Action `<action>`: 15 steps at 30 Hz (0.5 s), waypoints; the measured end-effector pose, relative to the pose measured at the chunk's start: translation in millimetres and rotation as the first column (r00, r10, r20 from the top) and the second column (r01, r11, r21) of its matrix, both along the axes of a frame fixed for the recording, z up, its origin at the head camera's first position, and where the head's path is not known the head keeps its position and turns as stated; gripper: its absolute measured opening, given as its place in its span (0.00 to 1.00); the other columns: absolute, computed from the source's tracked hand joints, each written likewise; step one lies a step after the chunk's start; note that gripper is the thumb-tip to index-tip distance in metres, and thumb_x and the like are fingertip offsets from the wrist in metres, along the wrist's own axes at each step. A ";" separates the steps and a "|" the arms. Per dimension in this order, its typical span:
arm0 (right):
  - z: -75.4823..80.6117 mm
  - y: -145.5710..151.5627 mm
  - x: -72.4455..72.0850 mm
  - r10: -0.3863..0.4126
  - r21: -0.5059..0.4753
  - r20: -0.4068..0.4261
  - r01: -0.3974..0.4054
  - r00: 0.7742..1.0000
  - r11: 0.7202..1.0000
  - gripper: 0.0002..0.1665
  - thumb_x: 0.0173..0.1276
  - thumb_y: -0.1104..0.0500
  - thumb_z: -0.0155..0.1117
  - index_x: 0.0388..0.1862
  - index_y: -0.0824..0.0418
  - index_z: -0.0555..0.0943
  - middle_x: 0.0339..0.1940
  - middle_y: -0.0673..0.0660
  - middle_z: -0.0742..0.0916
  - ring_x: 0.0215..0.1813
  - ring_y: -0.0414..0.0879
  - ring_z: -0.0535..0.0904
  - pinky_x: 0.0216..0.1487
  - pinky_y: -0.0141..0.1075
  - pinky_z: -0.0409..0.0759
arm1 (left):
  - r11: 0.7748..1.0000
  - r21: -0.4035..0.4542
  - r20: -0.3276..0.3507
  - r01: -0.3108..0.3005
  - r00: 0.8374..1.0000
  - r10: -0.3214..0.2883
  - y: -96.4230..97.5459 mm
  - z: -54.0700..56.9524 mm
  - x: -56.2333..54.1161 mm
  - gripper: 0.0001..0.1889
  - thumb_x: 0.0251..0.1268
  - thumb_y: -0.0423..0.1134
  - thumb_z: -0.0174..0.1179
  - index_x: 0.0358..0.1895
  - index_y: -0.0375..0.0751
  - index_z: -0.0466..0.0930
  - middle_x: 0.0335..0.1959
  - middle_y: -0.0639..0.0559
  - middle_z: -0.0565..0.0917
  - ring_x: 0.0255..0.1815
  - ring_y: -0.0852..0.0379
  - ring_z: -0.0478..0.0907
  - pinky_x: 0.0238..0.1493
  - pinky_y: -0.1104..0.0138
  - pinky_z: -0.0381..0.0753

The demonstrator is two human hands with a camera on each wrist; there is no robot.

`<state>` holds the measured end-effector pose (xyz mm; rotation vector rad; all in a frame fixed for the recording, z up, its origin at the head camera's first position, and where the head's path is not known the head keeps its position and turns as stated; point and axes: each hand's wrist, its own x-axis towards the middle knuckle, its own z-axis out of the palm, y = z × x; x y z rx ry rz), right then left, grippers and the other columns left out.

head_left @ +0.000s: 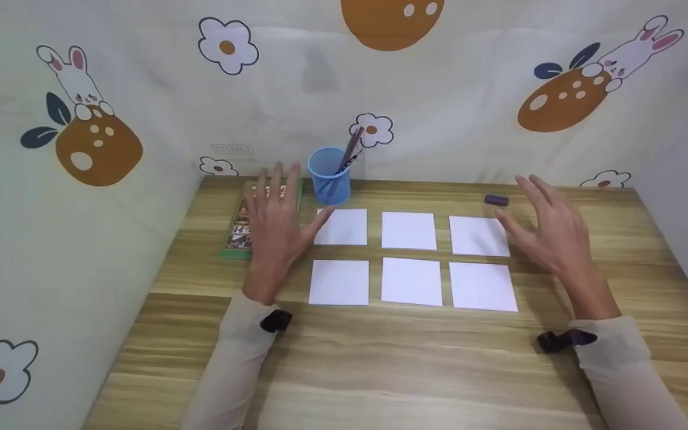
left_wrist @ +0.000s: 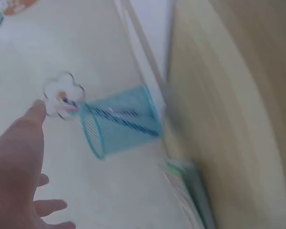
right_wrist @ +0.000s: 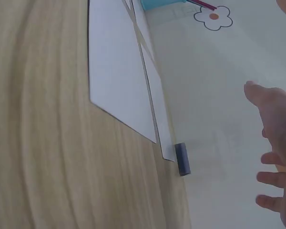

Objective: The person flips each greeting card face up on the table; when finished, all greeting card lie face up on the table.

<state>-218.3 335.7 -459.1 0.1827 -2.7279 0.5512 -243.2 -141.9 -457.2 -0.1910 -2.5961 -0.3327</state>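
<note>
My left hand (head_left: 275,224) is held with fingers spread above a green-edged flat box or book (head_left: 241,215) with small pictures on its face, partly hidden behind the hand. Its thumb overlaps the corner of the upper left white square card (head_left: 347,228) in the head view. On the other side my right hand (head_left: 556,233) is raised, fingers extended and thumb apart, holding nothing. Its thumb tip appears right by the upper right white card (head_left: 475,236). Just left of those fingers lies a small dark block (head_left: 496,200), also seen in the right wrist view.
Several white square cards, such as the lower middle one (head_left: 411,282), lie in two rows on the wooden table (head_left: 404,370). A blue mesh pen cup (head_left: 332,192) holding pencils (head_left: 351,145) stands at the back, against a patterned wall covering (head_left: 451,107).
</note>
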 end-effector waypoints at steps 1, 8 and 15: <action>-0.1 -0.3 3.2 0.026 -0.016 0.007 -0.026 1.000 1.000 0.44 0.75 0.34 0.68 0.84 0.46 0.70 0.80 0.65 0.77 0.77 0.70 0.74 0.70 0.75 0.71 | 0.999 0.014 -0.008 0.043 0.999 -0.043 9.3 1.9 3.0 0.50 0.68 0.76 0.61 0.84 0.48 0.66 0.83 0.38 0.69 0.85 0.33 0.63 0.85 0.34 0.59; -5.2 -6.3 19.4 0.263 -0.099 0.199 -0.248 0.944 0.964 0.25 0.78 0.48 0.72 0.65 0.62 0.84 0.50 0.62 0.91 0.52 0.56 0.86 0.54 0.57 0.87 | 0.924 0.103 0.155 0.369 0.911 -0.382 81.7 -2.1 30.5 0.32 0.75 0.59 0.67 0.74 0.45 0.79 0.71 0.45 0.84 0.73 0.45 0.79 0.76 0.49 0.78; -17.5 -7.2 27.3 0.376 -0.171 0.261 -0.341 0.889 0.924 0.12 0.69 0.58 0.80 0.48 0.60 0.89 0.36 0.52 0.89 0.40 0.45 0.82 0.43 0.35 0.82 | 0.806 0.056 0.322 0.590 0.753 -0.574 141.3 -11.3 43.4 0.26 0.78 0.55 0.65 0.70 0.44 0.83 0.66 0.49 0.87 0.68 0.50 0.84 0.71 0.56 0.83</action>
